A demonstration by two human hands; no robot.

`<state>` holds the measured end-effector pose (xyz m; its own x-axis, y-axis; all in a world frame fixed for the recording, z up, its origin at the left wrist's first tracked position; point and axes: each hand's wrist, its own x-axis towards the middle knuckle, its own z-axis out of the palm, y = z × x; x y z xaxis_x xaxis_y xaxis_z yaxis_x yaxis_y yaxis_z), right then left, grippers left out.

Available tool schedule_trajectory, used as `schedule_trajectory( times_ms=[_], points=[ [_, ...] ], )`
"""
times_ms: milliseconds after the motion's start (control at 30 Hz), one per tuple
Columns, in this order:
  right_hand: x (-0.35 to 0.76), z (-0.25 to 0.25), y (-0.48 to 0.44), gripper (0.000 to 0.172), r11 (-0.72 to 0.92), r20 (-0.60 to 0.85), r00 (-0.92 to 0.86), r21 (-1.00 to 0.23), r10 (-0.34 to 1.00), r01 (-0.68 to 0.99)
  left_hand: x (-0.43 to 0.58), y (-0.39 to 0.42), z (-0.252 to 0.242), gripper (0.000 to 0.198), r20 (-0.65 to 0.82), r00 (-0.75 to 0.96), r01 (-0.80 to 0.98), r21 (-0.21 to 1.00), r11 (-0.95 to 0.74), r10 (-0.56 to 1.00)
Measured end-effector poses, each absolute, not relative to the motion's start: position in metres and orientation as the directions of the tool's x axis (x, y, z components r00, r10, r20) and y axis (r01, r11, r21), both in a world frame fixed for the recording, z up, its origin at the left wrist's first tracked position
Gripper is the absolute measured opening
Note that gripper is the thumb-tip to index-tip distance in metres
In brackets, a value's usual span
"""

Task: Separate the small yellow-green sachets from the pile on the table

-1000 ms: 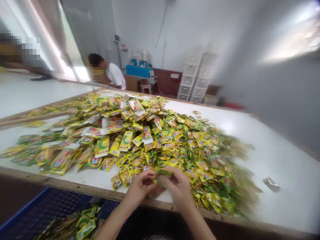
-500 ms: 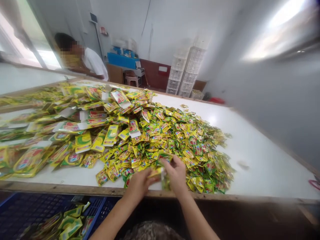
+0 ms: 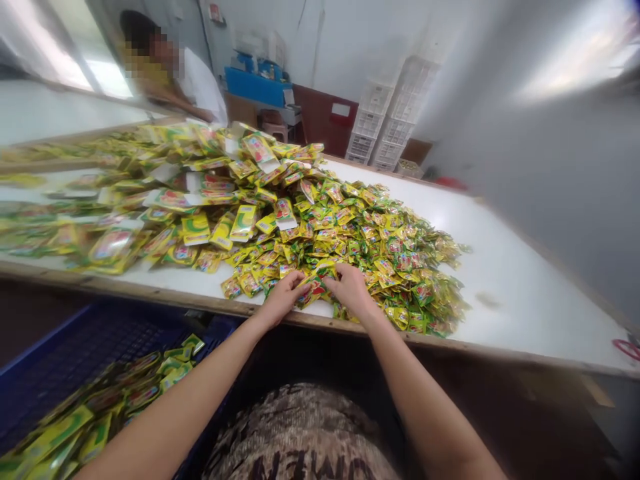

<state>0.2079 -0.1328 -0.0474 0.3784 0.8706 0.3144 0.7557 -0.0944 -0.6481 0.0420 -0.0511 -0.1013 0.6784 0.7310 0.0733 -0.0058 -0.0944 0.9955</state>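
Observation:
A big heap of small yellow-green sachets [image 3: 350,233] covers the white table [image 3: 525,293]. At its near edge my left hand [image 3: 280,300] and my right hand [image 3: 350,290] sit close together, both closed on a small bunch of sachets [image 3: 313,290] held between them just above the table's wooden front rim. Larger yellow packets [image 3: 195,227] lie in the left part of the heap.
A blue crate [image 3: 65,347] with several sachets in it stands below the table at my left. Another person sits at the far left end of the table. White stacked crates [image 3: 385,127] and a blue machine stand by the back wall.
The camera has tilted down and my lap now shows. My hands stay together on the bunch of sachets at the heap's near edge, drawn slightly closer to the table rim.

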Motion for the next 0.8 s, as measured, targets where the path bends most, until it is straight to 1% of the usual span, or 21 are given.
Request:
schedule_trajectory(
  times_ms=[100, 200, 333, 433, 500, 600, 700, 800],
  points=[
    [0.21, -0.036, -0.131, 0.017, -0.044, 0.284, 0.276, -0.619, 0.918, 0.785, 0.036, -0.046, -0.093, 0.022, 0.105, 0.698, -0.012, 0.991, -0.134, 0.708],
    [0.207, -0.025, -0.131, 0.014, 0.022, 0.3, 0.198, -0.596, 0.933, 0.802, 0.033, -0.043, -0.087, 0.017, 0.102, 0.754, 0.009, 0.986, -0.166, 0.649],
    [0.199, -0.016, -0.134, 0.009, 0.101, 0.306, 0.087, -0.548, 0.948, 0.83, 0.031, -0.045, -0.091, 0.02, 0.089, 0.799, 0.022, 0.984, -0.177, 0.594],
    [0.193, -0.015, -0.137, 0.016, 0.133, 0.262, 0.009, -0.519, 0.965, 0.844, 0.027, -0.052, -0.099, 0.024, 0.103, 0.799, -0.007, 0.987, -0.161, 0.593],
    [0.189, -0.016, -0.137, 0.015, 0.143, 0.253, -0.013, -0.506, 0.967, 0.85, 0.024, -0.056, -0.104, 0.025, 0.111, 0.793, -0.033, 0.99, -0.139, 0.598],
    [0.185, -0.016, -0.137, 0.01, 0.147, 0.277, -0.006, -0.494, 0.961, 0.857, 0.018, -0.059, -0.108, 0.02, 0.123, 0.783, -0.07, 0.992, -0.109, 0.61],
    [0.18, -0.016, -0.134, 0.01, 0.151, 0.345, 0.028, -0.48, 0.938, 0.864, 0.012, -0.061, -0.104, 0.017, 0.147, 0.756, -0.113, 0.989, -0.093, 0.638],
    [0.176, -0.02, -0.13, 0.011, 0.183, 0.417, 0.026, -0.453, 0.908, 0.873, 0.008, -0.062, -0.098, 0.021, 0.169, 0.724, -0.149, 0.985, -0.089, 0.669]
  ],
)
